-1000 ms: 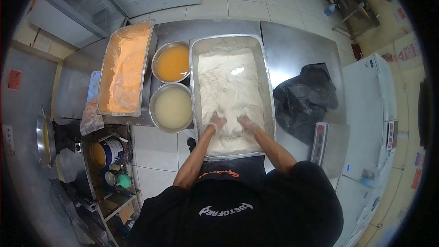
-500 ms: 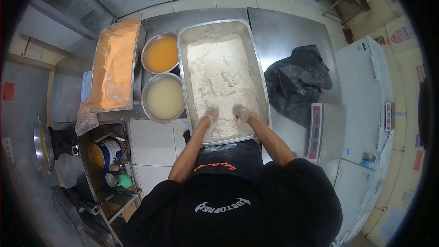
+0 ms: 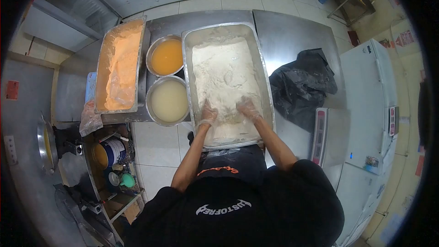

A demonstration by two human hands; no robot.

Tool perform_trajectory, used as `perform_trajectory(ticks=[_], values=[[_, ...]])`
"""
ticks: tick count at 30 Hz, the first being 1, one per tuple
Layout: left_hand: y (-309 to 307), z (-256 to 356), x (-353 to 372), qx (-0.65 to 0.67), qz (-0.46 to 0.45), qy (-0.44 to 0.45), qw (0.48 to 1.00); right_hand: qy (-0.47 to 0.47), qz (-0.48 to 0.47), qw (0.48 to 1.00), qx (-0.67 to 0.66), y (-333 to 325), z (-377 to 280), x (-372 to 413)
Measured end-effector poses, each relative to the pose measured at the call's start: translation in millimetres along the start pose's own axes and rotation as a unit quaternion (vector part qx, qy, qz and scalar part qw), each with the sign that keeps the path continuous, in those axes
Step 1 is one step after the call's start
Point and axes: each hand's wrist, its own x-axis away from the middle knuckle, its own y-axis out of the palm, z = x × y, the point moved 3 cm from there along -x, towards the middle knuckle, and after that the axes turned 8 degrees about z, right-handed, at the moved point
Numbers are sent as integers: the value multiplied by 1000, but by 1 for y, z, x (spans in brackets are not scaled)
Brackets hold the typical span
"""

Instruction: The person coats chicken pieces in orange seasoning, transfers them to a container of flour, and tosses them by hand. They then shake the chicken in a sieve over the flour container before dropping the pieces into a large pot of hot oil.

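Observation:
A deep metal pan [image 3: 186, 59] of white, flour-like powder [image 3: 224, 59] lies in front of me. My left hand [image 3: 209, 112], in a clear plastic glove, is in the powder near the pan's left wall. Its fingers look apart, with the tips partly hidden by powder. Across from it, my right hand [image 3: 248, 108] is gloved too and rests in the powder toward the right wall, fingers spread and partly covered. Between the hands the powder is loose and uneven. Neither hand visibly holds an object.
Left of the pan stand a bowl of orange liquid [image 3: 167, 57], a bowl of pale cloudy liquid [image 3: 169, 101] and a metal pan of orange powder [image 3: 123, 64]. On the right lie a black plastic bag [image 3: 304, 82] and a scale [image 3: 331, 135]. A white freezer [image 3: 366, 105] stands beyond.
Both hands have shifted slightly forward in the powder, away from the near edge of the pan, and more of their backs shows. The whole view has moved a little.

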Motion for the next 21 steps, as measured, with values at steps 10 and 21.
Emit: perform_trajectory(ticks=[10, 21], values=[[58, -22, -96, -286, -145, 107, 941, -27, -20, 978, -206, -41, -21, -89], [-34, -9, -131, 27, -194, -9, 981, -135, -117, 975, -135, -29, -67, -144]])
